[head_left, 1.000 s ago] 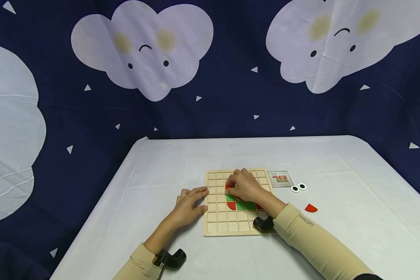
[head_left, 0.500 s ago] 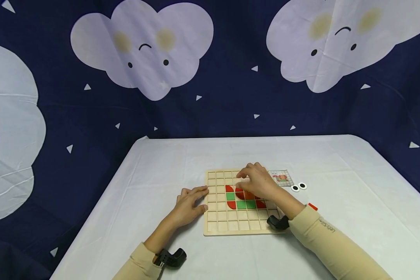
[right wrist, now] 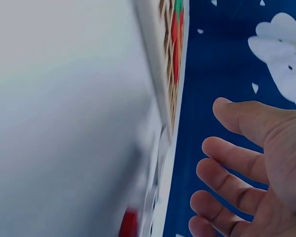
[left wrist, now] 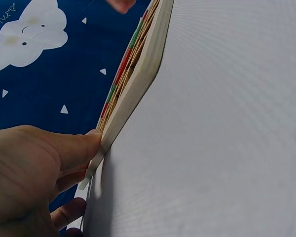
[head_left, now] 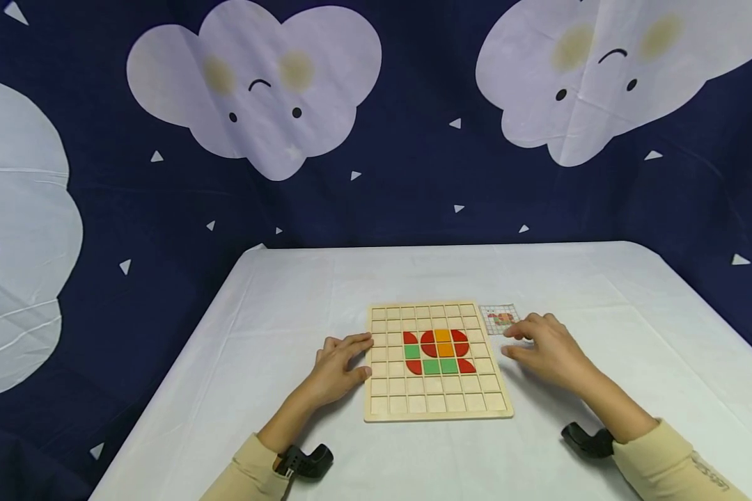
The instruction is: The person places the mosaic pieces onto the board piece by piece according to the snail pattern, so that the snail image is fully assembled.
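A wooden grid board (head_left: 413, 403) lies flat on the table. Set in its cells are red quarter-round pieces (head_left: 415, 367), green squares (head_left: 449, 366) and orange squares (head_left: 445, 350). My left hand (head_left: 337, 370) touches the board's left edge with fairly straight fingers and thumb; the left wrist view shows the thumb (left wrist: 81, 148) against the rim. To the right of the board, my right hand (head_left: 551, 351) hovers with loosely bent fingers, holding nothing. A blurred red piece (right wrist: 129, 223) shows on the table in the right wrist view; the hand and arm hide it in the head view.
A small printed pattern card (head_left: 498, 318) lies against the board's upper right edge, close to my right fingertips. White cloth covers the table (head_left: 301, 292). Behind it hangs a dark blue cloth (head_left: 407, 209) with clouds.
My right hand has left the board and moved right, over the side where the eye discs and the loose red piece were visible. The set pieces are uncovered. My left hand has stayed put.
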The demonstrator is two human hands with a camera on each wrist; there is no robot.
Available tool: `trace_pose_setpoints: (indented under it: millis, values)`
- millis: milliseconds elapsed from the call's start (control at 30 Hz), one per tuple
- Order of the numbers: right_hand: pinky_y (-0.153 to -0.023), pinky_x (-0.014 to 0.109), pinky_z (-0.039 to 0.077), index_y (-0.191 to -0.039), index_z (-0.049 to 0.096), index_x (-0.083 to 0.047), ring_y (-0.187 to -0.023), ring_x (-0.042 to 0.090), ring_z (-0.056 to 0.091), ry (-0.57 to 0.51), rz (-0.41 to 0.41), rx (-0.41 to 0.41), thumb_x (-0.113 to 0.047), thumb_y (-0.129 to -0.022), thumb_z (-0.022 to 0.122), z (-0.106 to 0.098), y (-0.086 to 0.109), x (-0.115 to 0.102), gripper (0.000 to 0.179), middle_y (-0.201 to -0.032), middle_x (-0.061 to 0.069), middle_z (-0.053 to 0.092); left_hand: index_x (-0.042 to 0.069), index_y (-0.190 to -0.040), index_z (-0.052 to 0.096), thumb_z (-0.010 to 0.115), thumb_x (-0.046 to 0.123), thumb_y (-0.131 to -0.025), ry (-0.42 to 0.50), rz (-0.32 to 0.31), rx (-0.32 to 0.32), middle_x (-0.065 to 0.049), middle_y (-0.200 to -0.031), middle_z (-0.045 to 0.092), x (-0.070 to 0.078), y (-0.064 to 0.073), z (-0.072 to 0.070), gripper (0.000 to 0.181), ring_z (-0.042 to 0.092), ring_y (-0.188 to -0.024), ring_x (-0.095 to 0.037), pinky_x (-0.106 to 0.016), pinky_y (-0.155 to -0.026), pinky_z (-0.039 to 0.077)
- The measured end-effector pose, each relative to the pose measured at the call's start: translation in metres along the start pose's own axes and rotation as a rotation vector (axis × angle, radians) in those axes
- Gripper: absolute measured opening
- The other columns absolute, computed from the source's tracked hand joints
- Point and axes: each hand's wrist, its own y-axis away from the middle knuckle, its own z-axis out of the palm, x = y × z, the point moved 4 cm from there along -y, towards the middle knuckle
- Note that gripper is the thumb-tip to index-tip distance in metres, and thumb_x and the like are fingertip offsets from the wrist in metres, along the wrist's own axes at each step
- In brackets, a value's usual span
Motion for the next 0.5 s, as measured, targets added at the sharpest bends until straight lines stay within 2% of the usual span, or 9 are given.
trace_pose_setpoints:
  millis: [200, 500]
  values:
    - [-0.072, 0.037, 0.034, -0.096, 0.071, -0.011, -0.088, 0.023, 0.049, 0.026, 0.098, -0.003, -0.029, -0.077, 0.075, -0.012, 0.029, 0.025, 0.026, -0.091, 0.004, 0.064, 0.012, -0.132, 0.056, 0.068, 0.02, -0.084, -0.007, -0.006, 0.003, 0.002, -0.143, 0.048, 0.0, -0.001, 0.0, 0.05, 0.036, -0.097, -0.014, -0.034, -0.081, 0.024]
    - [-0.066, 0.031, 0.031, -0.088, 0.072, -0.014, -0.078, 0.016, 0.046, 0.092, 0.075, 0.062, -0.029, -0.072, 0.078, -0.02, 0.057, 0.045, 0.023, -0.082, -0.002, 0.063, 0.012, -0.132, 0.056, 0.067, 0.02, -0.084, -0.011, -0.003, 0.008, 0.002, -0.143, 0.049, -0.001, -0.001, 0.001, 0.05, 0.036, -0.097, -0.014, -0.033, -0.079, 0.024]
